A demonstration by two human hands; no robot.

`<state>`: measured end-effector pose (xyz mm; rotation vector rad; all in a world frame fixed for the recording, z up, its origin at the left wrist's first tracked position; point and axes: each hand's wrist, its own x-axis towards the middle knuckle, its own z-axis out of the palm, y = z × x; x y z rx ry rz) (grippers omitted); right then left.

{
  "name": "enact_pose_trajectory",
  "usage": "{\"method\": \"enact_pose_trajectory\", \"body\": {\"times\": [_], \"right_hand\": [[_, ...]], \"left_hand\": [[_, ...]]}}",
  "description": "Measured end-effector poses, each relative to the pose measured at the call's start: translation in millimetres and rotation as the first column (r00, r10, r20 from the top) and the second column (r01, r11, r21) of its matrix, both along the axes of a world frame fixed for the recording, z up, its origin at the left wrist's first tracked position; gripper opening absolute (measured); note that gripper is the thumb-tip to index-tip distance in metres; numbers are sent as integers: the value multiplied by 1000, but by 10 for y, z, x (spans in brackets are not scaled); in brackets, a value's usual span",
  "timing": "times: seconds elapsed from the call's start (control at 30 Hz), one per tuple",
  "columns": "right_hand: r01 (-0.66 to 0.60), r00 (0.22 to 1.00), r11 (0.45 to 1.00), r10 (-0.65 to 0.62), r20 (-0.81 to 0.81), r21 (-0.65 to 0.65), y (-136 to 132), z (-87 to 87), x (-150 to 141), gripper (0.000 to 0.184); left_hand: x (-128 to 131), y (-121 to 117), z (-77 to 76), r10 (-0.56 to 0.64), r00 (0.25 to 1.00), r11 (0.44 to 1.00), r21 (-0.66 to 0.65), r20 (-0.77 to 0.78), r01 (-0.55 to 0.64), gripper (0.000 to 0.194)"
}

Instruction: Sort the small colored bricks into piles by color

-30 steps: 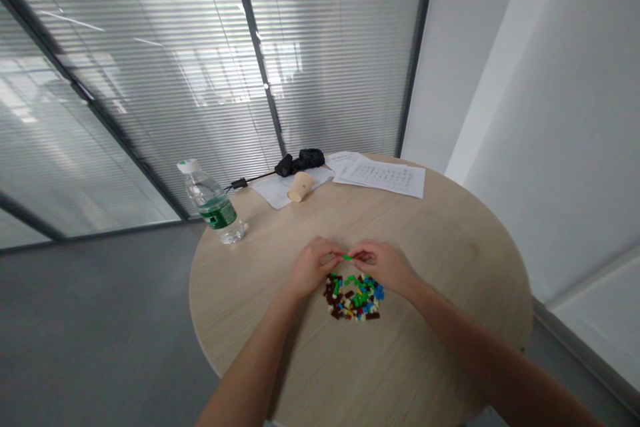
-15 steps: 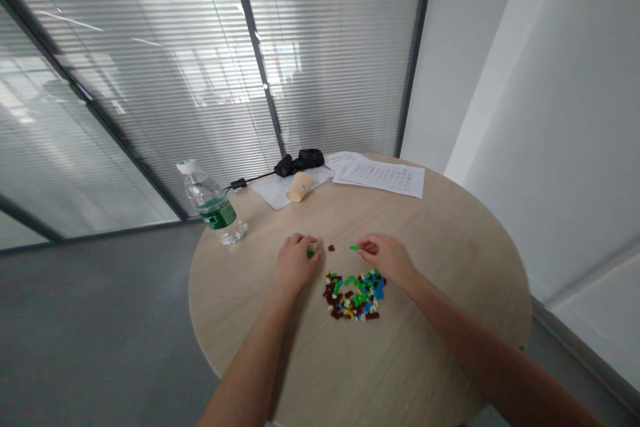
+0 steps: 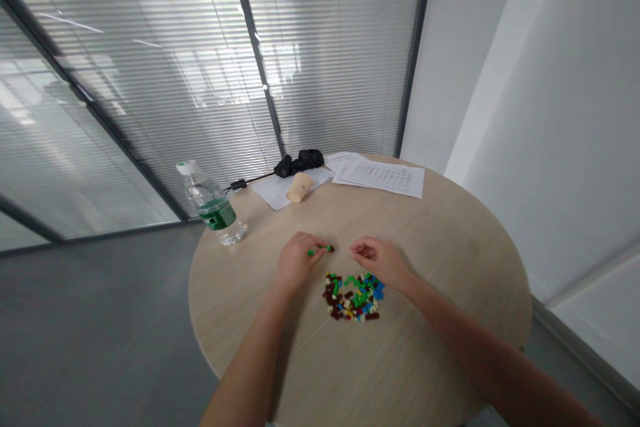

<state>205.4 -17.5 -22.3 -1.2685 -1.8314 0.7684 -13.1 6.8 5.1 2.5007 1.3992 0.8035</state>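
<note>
My left hand (image 3: 297, 261) is above the table, thumb and index finger closed on a small green toy brick (image 3: 328, 247). A dark brown brick (image 3: 332, 249) is right at those fingertips; whether it is joined to the green one I cannot tell. Another bit of green (image 3: 311, 252) shows between the left fingers. Across a small gap, my right hand (image 3: 384, 261) faces it with fingers loosely curled, thumb and index apart, nothing visible between them. Just nearer to me lies a heap of small brown, green, blue, white and yellow bricks (image 3: 353, 296), its right edge beside my right hand.
Everything rests on a round wooden table (image 3: 430, 240). A water bottle (image 3: 215, 208) stands at its left edge. Toward the back are a paper cup on its side (image 3: 299, 187), a black bundled item (image 3: 306, 160) with a cord, and printed sheets (image 3: 383, 177). A wall rises at the right.
The green brick that was in my right fingertips is gone from there. A green brick now shows at my left fingertips, which have moved right to the brown brick. My right fingers have loosened.
</note>
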Motion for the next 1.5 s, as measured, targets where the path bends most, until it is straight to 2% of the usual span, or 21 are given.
{"method": "enact_pose_trajectory", "body": {"times": [0.1, 0.17, 0.37, 0.57, 0.7, 0.8, 1.0, 1.13, 1.23, 1.37, 1.5], "right_hand": [[-15, 975, 999, 8, 222, 30, -20, 53, 66, 13], [-35, 952, 999, 22, 306, 35, -21, 67, 97, 13], [-29, 936, 999, 10, 351, 46, -9, 67, 116, 14], [-108, 936, 991, 76, 343, 74, -48, 107, 86, 11], [-185, 921, 976, 133, 366, 112, -78, 124, 38, 9], [-238, 917, 961, 175, 359, 140, -94, 110, 3, 8], [-235, 914, 962, 169, 369, 142, -109, 94, -37, 4], [-247, 905, 960, 180, 384, 132, -108, 117, -47, 3], [-200, 924, 975, 156, 349, 94, -103, 133, -44, 3], [-70, 973, 998, 67, 220, 8, -92, 139, -33, 7], [-19, 990, 998, 10, 143, 62, -78, 136, -15, 7]], "left_hand": [[-161, 48, 22, 223, 969, 974, -26, -107, -227, 14], [-217, 52, 27, 287, 948, 954, -50, -137, -296, 15], [-200, 26, 31, 323, 925, 931, -108, -200, -348, 16], [-186, 26, 27, 315, 929, 929, -139, -191, -344, 19], [-149, 19, -12, 242, 963, 954, -155, -118, -258, 22], [-107, 9, -39, 180, 977, 971, -140, -118, -196, 18], [-84, 7, -65, 174, 975, 974, -119, -141, -191, 15], [-83, 25, -80, 165, 981, 983, -68, -102, -172, 16], [-52, 25, -76, 102, 994, 994, -32, -24, -103, 15], [50, -25, -63, -65, 995, 997, -42, 71, 68, 12], [162, -88, -64, -178, 980, 979, -81, 87, 186, 12]]}}
